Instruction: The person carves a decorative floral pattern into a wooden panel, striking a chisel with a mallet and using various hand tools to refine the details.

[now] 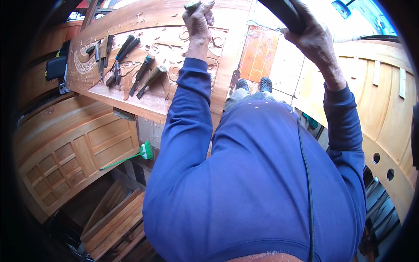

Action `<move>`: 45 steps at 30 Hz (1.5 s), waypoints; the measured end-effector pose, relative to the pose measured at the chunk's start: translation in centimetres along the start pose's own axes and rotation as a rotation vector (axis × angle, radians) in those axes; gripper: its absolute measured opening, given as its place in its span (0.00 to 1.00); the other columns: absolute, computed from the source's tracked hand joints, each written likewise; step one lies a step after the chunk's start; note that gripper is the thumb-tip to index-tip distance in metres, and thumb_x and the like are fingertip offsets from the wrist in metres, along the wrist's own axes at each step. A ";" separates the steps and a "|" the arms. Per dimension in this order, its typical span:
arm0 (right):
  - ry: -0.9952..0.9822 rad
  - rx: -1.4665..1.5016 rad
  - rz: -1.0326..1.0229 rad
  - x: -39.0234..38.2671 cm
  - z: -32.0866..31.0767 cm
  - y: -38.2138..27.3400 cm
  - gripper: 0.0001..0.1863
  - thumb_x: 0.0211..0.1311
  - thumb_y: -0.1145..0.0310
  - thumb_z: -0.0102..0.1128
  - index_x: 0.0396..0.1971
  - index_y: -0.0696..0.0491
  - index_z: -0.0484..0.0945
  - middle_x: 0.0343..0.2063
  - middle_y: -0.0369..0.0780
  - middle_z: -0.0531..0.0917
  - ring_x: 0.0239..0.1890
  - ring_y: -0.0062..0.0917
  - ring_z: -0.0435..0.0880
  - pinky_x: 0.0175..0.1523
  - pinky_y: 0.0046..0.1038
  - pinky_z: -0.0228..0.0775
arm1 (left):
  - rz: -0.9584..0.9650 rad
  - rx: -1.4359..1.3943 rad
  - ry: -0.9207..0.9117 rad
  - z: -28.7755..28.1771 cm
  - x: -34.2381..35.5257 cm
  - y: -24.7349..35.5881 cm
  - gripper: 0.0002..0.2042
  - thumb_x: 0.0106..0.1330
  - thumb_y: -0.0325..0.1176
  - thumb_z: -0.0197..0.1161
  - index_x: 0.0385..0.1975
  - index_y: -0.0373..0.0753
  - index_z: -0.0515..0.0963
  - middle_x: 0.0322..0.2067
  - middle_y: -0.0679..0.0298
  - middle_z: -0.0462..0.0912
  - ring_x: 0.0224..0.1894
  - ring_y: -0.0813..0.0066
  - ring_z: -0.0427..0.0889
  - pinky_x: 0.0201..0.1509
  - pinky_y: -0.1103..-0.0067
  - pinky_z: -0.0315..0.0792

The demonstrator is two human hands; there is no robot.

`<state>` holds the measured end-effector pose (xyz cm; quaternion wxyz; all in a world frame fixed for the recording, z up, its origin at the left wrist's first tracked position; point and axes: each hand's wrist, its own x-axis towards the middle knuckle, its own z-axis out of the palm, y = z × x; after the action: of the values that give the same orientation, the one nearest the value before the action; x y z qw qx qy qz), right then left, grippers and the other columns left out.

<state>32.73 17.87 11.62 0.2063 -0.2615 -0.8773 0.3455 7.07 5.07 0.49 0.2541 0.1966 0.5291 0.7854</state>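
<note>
The left hand [198, 29] grips a tool handle [192, 5], top centre, the right hand [317, 43] a dark block [284, 14], upper right — chisels [152, 80] lie on the carved panel [159, 16], upper left, presumably for easy reach.

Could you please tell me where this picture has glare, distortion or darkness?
Head view, upper middle: glare bleaches the floor beside the carved panel; head view, lower left: the wooden door looks bowed by the fisheye; head view, rim: corners fall to black.

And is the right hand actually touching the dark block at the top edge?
Touching: the head view shows the right hand wrapped around the dark block's near end.
</note>
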 end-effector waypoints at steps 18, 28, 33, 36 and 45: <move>-0.152 -0.169 -0.358 3.8 5.2 -1.1 0.34 0.55 0.83 0.62 0.65 0.51 0.71 0.45 0.46 0.84 0.45 0.34 0.85 0.47 0.33 0.78 | 0.013 0.147 -0.331 -3.2 -1.7 0.4 0.10 0.60 0.26 0.73 0.40 0.36 0.83 0.25 0.68 0.84 0.20 0.87 0.72 0.25 0.86 0.62; -0.153 -0.098 0.056 0.3 1.8 -3.0 0.44 0.53 0.77 0.60 0.75 0.43 0.63 0.55 0.52 0.83 0.53 0.41 0.86 0.56 0.35 0.79 | -0.069 -0.302 -0.240 -2.8 1.0 -0.6 0.05 0.65 0.26 0.69 0.31 0.42 0.78 0.14 0.77 0.64 0.13 0.88 0.58 0.16 0.84 0.50; 0.106 -0.022 -0.168 0.1 1.4 -1.5 0.45 0.51 0.75 0.66 0.74 0.46 0.64 0.56 0.50 0.83 0.56 0.37 0.85 0.58 0.34 0.79 | -0.046 -0.110 -0.321 -0.6 -1.8 -0.1 0.08 0.61 0.24 0.74 0.35 0.37 0.79 0.17 0.75 0.71 0.15 0.89 0.64 0.16 0.85 0.55; 0.080 -0.039 -0.067 0.1 0.3 -2.5 0.45 0.52 0.78 0.66 0.74 0.47 0.64 0.63 0.48 0.79 0.64 0.34 0.79 0.66 0.33 0.73 | 0.010 -0.141 -0.172 -0.9 -1.5 0.1 0.08 0.62 0.26 0.73 0.34 0.38 0.79 0.15 0.75 0.69 0.14 0.88 0.63 0.17 0.84 0.56; 0.067 0.445 -0.282 0.8 0.1 -0.8 0.46 0.52 0.85 0.65 0.75 0.53 0.61 0.72 0.44 0.69 0.72 0.28 0.67 0.74 0.30 0.60 | 0.116 -0.092 -0.017 -0.1 -1.7 0.0 0.10 0.62 0.27 0.72 0.24 0.38 0.77 0.14 0.74 0.66 0.12 0.86 0.60 0.16 0.82 0.55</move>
<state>31.74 17.80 12.25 0.3335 -0.0961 -0.8002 0.4890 8.35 3.99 0.41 0.2214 0.2215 0.4779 0.8207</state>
